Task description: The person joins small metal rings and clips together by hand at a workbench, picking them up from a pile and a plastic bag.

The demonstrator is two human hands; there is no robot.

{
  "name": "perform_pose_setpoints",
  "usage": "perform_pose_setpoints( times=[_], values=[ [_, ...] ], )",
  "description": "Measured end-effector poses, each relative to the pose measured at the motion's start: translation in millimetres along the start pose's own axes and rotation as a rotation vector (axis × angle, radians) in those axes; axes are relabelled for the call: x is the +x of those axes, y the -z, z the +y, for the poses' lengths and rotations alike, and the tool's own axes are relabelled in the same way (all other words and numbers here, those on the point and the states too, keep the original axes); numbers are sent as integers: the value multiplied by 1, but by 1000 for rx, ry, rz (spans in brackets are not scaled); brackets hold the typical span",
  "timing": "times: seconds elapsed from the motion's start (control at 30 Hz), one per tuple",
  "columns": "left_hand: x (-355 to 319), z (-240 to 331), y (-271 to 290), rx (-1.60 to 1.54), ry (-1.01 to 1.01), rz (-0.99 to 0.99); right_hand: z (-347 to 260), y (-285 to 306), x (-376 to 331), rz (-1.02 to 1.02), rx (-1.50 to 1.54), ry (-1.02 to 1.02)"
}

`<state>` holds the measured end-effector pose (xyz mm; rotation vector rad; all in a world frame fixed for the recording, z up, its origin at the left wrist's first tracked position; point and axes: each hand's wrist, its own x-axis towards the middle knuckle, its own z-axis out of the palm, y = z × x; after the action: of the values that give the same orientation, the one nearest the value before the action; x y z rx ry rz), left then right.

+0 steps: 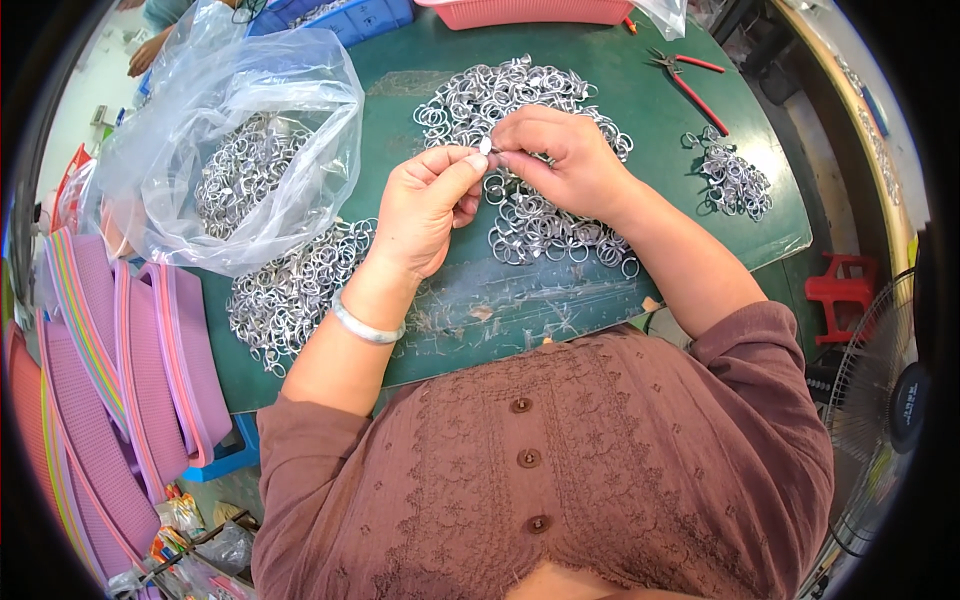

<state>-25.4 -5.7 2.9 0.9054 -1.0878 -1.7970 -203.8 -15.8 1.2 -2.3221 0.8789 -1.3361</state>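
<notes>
My left hand, with a pale bangle on its wrist, pinches a small silver metal ring between thumb and fingers. My right hand is closed on the same ring from the other side, so the fingertips of both hands almost meet. Only a flat, shiny oval part of the ring shows; the fingers hide the rest. Beneath and behind my hands spreads a large pile of similar rings. Another heap of rings lies beside my left forearm.
A clear plastic bag with rings inside stands at left on the green table. Red-handled pliers and a small ring pile lie at right. Blue and pink baskets sit at the far edge; a fan stands right.
</notes>
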Motion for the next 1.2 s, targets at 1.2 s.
perform_pose_setpoints(
  times=[1.2],
  values=[
    [4,-1,8,125,-48,-65,0,1,-3,-62,274,-209]
  ],
)
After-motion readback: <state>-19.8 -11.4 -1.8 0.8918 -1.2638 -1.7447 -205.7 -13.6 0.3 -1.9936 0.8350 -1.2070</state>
